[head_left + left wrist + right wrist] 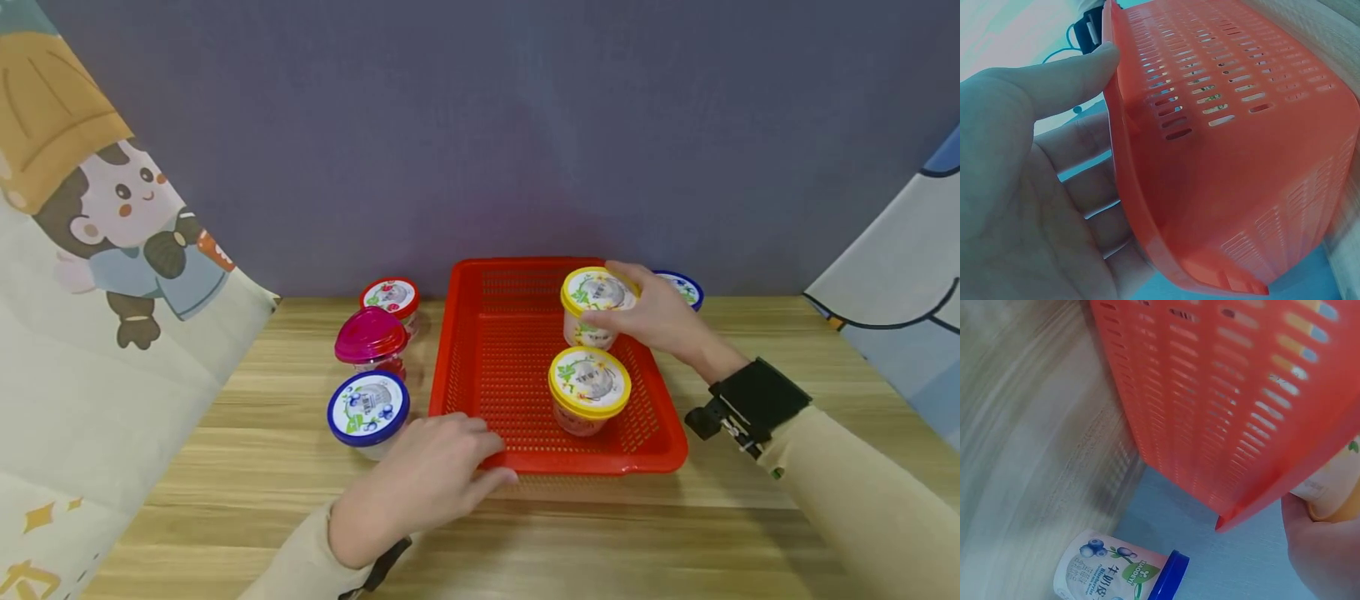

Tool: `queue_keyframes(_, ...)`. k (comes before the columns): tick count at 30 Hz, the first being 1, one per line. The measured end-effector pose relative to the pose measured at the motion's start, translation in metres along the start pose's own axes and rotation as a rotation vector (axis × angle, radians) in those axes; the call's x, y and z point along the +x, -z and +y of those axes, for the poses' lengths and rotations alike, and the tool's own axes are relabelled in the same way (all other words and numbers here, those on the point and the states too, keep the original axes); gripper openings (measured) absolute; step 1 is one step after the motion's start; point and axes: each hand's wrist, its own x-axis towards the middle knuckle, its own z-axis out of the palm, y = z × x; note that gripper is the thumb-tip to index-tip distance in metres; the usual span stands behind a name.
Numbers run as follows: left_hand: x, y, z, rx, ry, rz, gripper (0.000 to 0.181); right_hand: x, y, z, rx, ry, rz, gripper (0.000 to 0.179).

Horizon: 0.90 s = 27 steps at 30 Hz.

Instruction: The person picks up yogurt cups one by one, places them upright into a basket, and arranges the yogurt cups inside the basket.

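In the head view my right hand point(652, 312) holds a yellow-lidded cup point(588, 329) by its lid, thumb at the near side and fingers at the far side. That cup is upright in the far right part of a red plastic basket point(487, 367). A second yellow-lidded cup point(590, 392) stands in front of it inside the basket. My left hand point(423, 471) grips the basket's near left corner. The left wrist view shows the thumb and fingers on either side of the rim point(1125, 131). In the right wrist view the held cup point(1335, 481) shows only partly.
Left of the basket stand a red-lidded cup point(390, 298), a container with a pink domed lid point(369, 336) and a blue-lidded cup point(367, 408). Another blue-lidded cup point(1119, 569) stands right of the basket, behind my right hand. A grey wall point(525, 150) closes the table's back.
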Motion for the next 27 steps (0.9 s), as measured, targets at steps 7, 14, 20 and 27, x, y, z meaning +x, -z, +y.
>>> queue_keyframes(7,-0.001,0.001,0.000,-0.012,0.009,-0.005,0.026,-0.002,-0.006,0.004,-0.007,0.030,-0.006,0.099)
queue_keyframes(14,0.000,-0.001,0.001,-0.008,0.018,-0.016,0.026,-0.003,-0.009,0.007,-0.008,0.052,-0.009,0.099)
queue_keyframes(20,0.001,-0.002,0.001,-0.003,0.009,-0.007,0.025,-0.005,-0.010,0.008,-0.053,0.070,-0.014,0.101)
queue_keyframes(27,0.001,-0.001,0.000,0.001,0.000,0.007,0.024,-0.010,-0.011,0.008,-0.085,0.067,-0.015,0.099)
